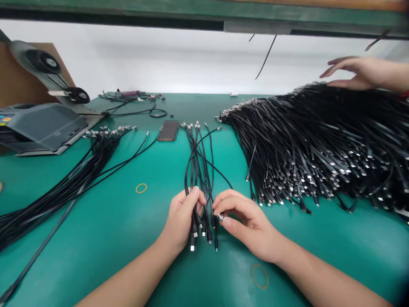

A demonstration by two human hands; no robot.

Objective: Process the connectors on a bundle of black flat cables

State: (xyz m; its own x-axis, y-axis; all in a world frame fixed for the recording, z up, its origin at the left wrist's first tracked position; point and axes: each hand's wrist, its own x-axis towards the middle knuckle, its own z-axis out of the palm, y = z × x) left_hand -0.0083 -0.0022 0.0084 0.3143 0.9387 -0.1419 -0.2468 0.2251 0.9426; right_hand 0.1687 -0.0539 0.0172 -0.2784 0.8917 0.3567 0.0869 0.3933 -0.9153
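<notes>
Several black cables (197, 162) lie in a loose, crossing bundle at the centre, their far plugs fanned out and their near connectors toward me. My left hand (183, 213) is closed round part of this bundle just above the near connectors. At the right side of the bundle, my right hand (244, 219) pinches a cable's small metal connector (220, 216) between thumb and fingers. A few cables run between my two hands.
A large heap of black cables (297, 145) covers the right side, with another person's hand (361, 72) over it. More cables (86, 170) lie left, beside a grey machine (47, 123). Rubber bands (141, 188) and a dark flat object (168, 130) rest on the green table (128, 264).
</notes>
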